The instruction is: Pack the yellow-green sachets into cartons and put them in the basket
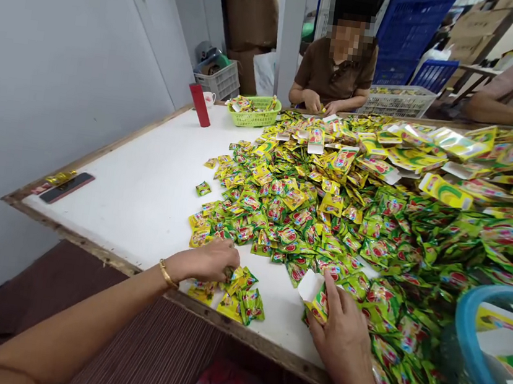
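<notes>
My left hand [215,260], with a gold bracelet at the wrist, is closed with its fingers curled down, and the edge of a small green packet shows under the fingertips. Just beside it, a few yellow and green packets [243,299] lie near the table's front edge. My right hand [345,327] grips a small printed carton [320,301], tilted, its white end flap [310,284] folded out towards the left. Behind both hands spreads a large heap of shiny green and yellow packets [291,215] with red fruit pictures.
Flat yellow cartons [446,190] lie over the heap at the right. A blue-rimmed tub [467,305] with cartons stands at the front right. On the white table [138,202] are a phone [67,187], a red cylinder [200,105] and a green basket [254,117]. A co-worker [337,71] sits opposite.
</notes>
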`<state>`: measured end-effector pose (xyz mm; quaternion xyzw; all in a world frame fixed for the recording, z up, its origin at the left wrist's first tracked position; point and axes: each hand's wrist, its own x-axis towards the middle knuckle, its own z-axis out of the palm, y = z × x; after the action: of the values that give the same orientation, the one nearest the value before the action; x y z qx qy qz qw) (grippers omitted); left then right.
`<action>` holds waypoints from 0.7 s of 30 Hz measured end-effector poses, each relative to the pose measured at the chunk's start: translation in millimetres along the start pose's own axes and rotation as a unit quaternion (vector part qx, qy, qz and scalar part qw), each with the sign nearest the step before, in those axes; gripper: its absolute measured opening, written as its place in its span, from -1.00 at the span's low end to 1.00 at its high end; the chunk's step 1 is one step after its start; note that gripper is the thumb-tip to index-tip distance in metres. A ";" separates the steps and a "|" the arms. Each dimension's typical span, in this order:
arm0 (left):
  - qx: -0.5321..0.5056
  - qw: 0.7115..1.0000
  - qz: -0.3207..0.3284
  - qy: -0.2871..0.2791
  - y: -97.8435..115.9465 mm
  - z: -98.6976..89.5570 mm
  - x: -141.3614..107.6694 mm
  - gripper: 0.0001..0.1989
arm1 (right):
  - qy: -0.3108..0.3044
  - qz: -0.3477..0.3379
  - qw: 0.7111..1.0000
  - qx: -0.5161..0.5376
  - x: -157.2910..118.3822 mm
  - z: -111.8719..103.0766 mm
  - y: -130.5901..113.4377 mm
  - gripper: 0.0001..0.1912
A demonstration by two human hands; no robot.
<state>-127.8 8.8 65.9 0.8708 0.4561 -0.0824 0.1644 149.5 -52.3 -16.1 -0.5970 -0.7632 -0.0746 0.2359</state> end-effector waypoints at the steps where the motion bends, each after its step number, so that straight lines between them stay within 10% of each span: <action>1: 0.029 0.999 0.006 -0.016 -0.3 0.7 1.2 -0.94 | -0.003 -0.004 1.000 -0.004 0.3 -0.3 -1.2 -0.28; 5: 0.056 0.998 0.017 -0.036 -0.6 -3.5 7.1 -0.93 | -0.003 -0.024 1.000 -0.020 -0.1 -0.4 0.0 -0.25; 13: -0.131 0.976 -0.116 0.128 -23.5 0.5 21.3 -0.79 | -0.027 -0.041 0.996 -0.072 6.1 -0.9 -3.0 -0.27; 21: -0.065 0.962 -0.182 0.191 -1.8 23.6 17.3 -0.67 | -0.017 -0.079 0.995 -0.052 12.4 7.1 -16.6 -0.46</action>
<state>-119.3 14.6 38.4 0.7600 0.6341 0.0871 0.1130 129.7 -43.3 -14.0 -0.5473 -0.8071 -0.1228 0.1845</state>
